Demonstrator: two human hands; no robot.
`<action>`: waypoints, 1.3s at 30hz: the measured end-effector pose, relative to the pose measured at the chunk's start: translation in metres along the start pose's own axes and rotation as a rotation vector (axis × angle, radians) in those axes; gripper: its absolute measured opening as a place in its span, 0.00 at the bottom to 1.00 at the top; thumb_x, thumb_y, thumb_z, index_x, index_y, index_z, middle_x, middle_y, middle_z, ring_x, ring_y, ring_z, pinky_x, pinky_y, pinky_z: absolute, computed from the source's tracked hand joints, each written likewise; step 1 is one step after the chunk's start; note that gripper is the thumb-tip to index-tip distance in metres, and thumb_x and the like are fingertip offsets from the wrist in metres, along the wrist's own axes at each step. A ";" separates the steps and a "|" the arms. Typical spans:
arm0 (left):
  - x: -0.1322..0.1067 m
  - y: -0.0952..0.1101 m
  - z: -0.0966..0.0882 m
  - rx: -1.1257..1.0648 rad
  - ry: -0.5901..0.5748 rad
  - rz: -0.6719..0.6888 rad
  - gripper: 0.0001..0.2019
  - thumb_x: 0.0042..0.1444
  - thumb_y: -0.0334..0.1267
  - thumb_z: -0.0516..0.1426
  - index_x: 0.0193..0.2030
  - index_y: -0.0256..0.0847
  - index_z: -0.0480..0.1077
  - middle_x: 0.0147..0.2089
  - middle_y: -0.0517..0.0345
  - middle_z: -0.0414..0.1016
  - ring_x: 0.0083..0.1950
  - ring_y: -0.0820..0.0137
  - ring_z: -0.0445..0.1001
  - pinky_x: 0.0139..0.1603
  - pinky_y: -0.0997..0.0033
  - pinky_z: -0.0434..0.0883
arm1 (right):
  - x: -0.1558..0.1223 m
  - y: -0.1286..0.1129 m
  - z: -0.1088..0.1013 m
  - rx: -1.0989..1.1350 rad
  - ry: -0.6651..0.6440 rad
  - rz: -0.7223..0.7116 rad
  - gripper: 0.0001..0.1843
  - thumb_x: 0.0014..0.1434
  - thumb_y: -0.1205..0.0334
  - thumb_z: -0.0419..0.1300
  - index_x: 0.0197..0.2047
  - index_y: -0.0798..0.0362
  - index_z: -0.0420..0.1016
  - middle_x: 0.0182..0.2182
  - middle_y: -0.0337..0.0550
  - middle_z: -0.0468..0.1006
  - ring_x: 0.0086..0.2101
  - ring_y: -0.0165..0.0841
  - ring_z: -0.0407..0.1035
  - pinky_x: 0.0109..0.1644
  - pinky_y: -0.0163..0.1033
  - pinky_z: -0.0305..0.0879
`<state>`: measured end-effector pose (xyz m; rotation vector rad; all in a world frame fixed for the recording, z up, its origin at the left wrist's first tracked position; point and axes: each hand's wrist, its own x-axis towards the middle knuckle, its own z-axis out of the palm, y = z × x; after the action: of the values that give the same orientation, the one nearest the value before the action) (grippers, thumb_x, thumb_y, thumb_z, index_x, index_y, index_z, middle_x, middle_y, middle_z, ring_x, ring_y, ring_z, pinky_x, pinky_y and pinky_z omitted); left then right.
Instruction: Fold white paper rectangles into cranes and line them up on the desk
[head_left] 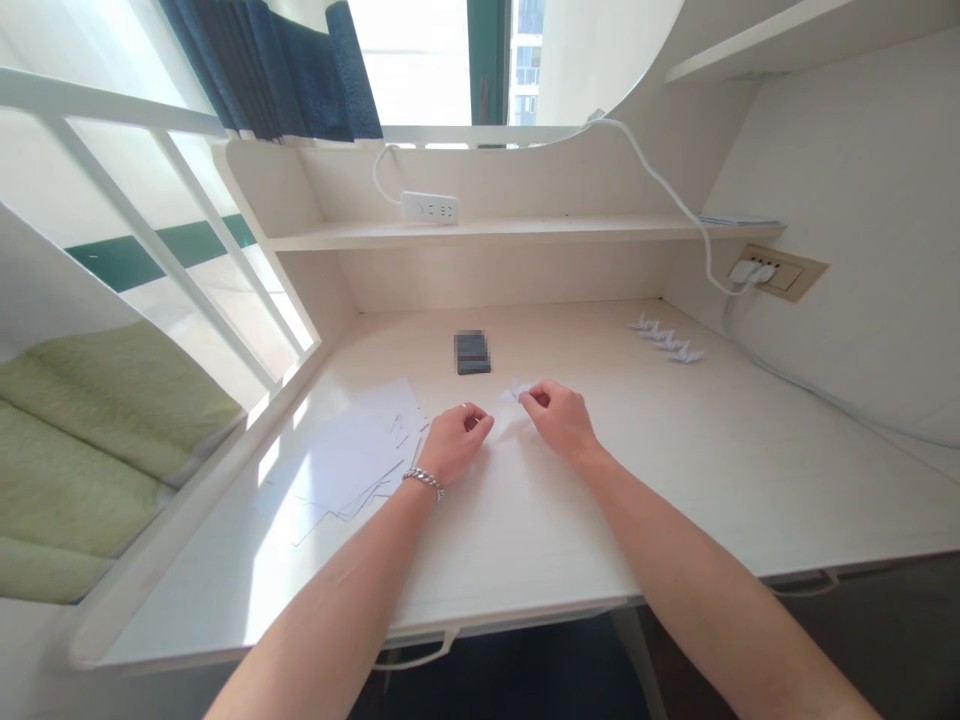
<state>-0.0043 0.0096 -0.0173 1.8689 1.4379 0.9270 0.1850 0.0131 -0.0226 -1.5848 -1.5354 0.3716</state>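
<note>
My right hand (559, 415) pinches a small white folded paper crane (514, 390) between thumb and fingers, just above the desk. To its left, my left hand (456, 440) has its thumb and fingertips drawn together, with nothing visible between them. It is apart from the crane, and a ring and a chain bracelet are on it. Beside the left hand lies a loose pile of white paper sheets (345, 450). Several finished paper cranes (684, 353) stand in a row at the back right of the desk.
A dark, blurred-out small box (472, 352) sits on the desk (712, 450) beyond my hands. A shelf holds a white power strip (429, 208). A white cable (675, 195) runs down to the wall socket (784, 272). White railings (187, 275) border the left side.
</note>
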 end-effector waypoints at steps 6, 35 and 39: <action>0.002 -0.005 -0.001 0.013 0.048 -0.010 0.09 0.51 0.45 0.58 0.28 0.43 0.73 0.22 0.60 0.72 0.25 0.68 0.67 0.29 0.69 0.59 | 0.003 0.003 0.001 -0.028 0.001 0.012 0.11 0.56 0.53 0.57 0.29 0.48 0.75 0.29 0.41 0.80 0.31 0.36 0.71 0.37 0.39 0.61; 0.012 0.000 -0.014 0.221 -0.101 -0.089 0.21 0.54 0.59 0.52 0.37 0.43 0.72 0.31 0.57 0.78 0.32 0.62 0.74 0.36 0.66 0.64 | 0.043 0.148 -0.139 -0.287 0.379 0.329 0.13 0.57 0.54 0.57 0.36 0.52 0.79 0.35 0.48 0.81 0.37 0.37 0.73 0.40 0.38 0.63; 0.016 -0.001 -0.015 0.276 -0.122 -0.124 0.24 0.53 0.62 0.51 0.39 0.44 0.72 0.31 0.57 0.78 0.32 0.60 0.74 0.36 0.64 0.65 | 0.048 0.175 -0.172 -0.335 0.435 0.420 0.14 0.58 0.54 0.57 0.37 0.52 0.79 0.37 0.50 0.81 0.38 0.38 0.73 0.40 0.39 0.63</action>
<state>-0.0149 0.0257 -0.0068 1.9667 1.6514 0.5682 0.4346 0.0178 -0.0363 -2.0933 -0.9607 -0.0172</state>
